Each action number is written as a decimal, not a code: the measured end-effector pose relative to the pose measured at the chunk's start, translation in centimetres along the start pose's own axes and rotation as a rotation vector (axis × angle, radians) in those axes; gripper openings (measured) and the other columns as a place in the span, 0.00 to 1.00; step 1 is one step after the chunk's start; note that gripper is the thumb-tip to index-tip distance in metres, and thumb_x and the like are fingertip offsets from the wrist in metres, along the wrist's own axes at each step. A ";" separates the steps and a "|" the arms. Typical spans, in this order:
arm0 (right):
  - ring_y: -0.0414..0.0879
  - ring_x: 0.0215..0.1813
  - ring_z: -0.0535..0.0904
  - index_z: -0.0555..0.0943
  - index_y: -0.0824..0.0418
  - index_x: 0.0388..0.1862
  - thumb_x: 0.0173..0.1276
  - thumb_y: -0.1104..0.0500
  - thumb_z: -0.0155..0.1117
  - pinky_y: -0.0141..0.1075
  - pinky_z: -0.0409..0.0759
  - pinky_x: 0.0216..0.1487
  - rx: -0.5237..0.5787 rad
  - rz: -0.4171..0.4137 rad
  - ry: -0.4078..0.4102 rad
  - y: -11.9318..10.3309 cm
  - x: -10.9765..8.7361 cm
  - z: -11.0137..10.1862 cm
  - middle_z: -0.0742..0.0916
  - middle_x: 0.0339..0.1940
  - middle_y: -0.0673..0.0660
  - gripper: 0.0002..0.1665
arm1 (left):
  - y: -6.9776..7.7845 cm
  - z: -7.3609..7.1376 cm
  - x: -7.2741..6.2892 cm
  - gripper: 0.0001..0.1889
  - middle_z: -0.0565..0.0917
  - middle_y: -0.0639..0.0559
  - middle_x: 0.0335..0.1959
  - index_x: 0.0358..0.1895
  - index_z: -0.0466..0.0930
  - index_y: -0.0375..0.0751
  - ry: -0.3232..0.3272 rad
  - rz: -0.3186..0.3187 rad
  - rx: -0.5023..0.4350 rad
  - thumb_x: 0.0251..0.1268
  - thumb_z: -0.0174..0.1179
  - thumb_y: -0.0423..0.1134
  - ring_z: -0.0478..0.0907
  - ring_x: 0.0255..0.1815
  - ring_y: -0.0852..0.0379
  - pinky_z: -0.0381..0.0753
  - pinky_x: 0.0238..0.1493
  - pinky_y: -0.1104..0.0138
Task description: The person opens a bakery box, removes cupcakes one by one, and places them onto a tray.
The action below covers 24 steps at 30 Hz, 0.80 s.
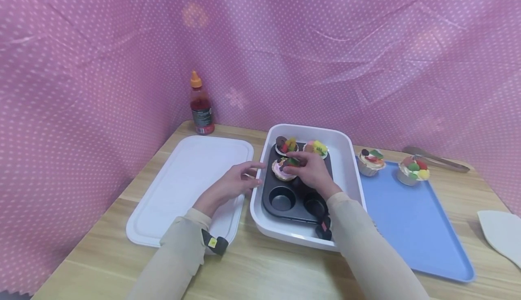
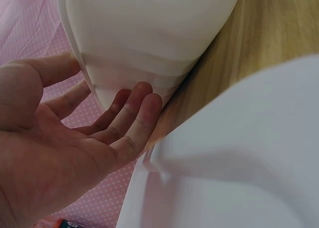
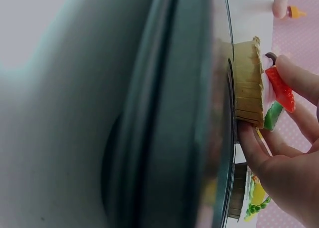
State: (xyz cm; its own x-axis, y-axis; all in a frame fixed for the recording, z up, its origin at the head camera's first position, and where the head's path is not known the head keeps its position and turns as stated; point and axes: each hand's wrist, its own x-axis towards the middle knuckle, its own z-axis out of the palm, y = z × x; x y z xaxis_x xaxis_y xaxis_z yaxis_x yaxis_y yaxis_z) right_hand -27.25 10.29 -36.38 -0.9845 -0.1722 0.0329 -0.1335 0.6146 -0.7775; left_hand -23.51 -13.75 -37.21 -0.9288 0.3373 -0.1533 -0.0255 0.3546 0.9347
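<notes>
A dark muffin tin point(image 1: 299, 206) lies inside a white bin point(image 1: 285, 236). My right hand point(image 1: 313, 171) has its fingers and thumb around a pink-frosted cupcake point(image 3: 248, 83) at the tin's middle left cup. Red and green toppings show between the fingers in the right wrist view. Behind it, a cupcake with dark and yellow toppings point(image 1: 286, 146) and another with yellow and pink toppings point(image 1: 316, 149) sit in the back cups. The front cups hold nothing. My left hand point(image 1: 229, 184) is at the bin's left rim, fingers loosely extended along its outer wall.
On the left lies a white board point(image 1: 183, 182), with a red sauce bottle point(image 1: 202, 112) behind it. To the right are a blue tray point(image 1: 419, 227), two more cupcakes at its far end, a metal utensil point(image 1: 443, 161) and a white flat piece point(image 1: 502, 236).
</notes>
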 end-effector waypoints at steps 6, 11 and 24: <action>0.57 0.58 0.83 0.82 0.55 0.63 0.62 0.54 0.77 0.50 0.80 0.61 0.024 0.022 0.008 0.0 0.0 0.0 0.87 0.58 0.62 0.30 | 0.1 0.0 -0.1 0.26 0.78 0.37 0.61 0.71 0.72 0.49 -0.006 -0.002 0.003 0.71 0.61 0.36 0.83 0.52 0.48 0.87 0.51 0.58; 0.57 0.58 0.83 0.81 0.56 0.64 0.63 0.55 0.76 0.50 0.80 0.60 0.045 0.034 0.009 0.0 -0.1 0.1 0.87 0.58 0.62 0.30 | 0.2 0.0 -0.1 0.26 0.79 0.37 0.61 0.71 0.72 0.50 -0.002 -0.008 0.003 0.71 0.61 0.36 0.83 0.52 0.49 0.86 0.52 0.57; 0.53 0.46 0.78 0.80 0.57 0.66 0.65 0.56 0.74 0.33 0.74 0.39 0.069 0.066 0.001 -0.1 -0.1 0.0 0.85 0.52 0.62 0.30 | -0.1 0.1 0.1 0.27 0.78 0.37 0.61 0.72 0.70 0.47 -0.002 -0.004 -0.005 0.71 0.61 0.35 0.83 0.52 0.48 0.87 0.48 0.57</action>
State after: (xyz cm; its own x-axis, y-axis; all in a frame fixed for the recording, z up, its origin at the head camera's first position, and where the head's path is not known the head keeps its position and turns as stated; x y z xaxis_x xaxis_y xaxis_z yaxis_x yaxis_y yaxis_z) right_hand -27.16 10.23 -36.25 -0.9910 -0.1323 -0.0189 -0.0605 0.5700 -0.8194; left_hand -23.58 -13.70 -37.37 -0.9281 0.3372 -0.1579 -0.0314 0.3516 0.9356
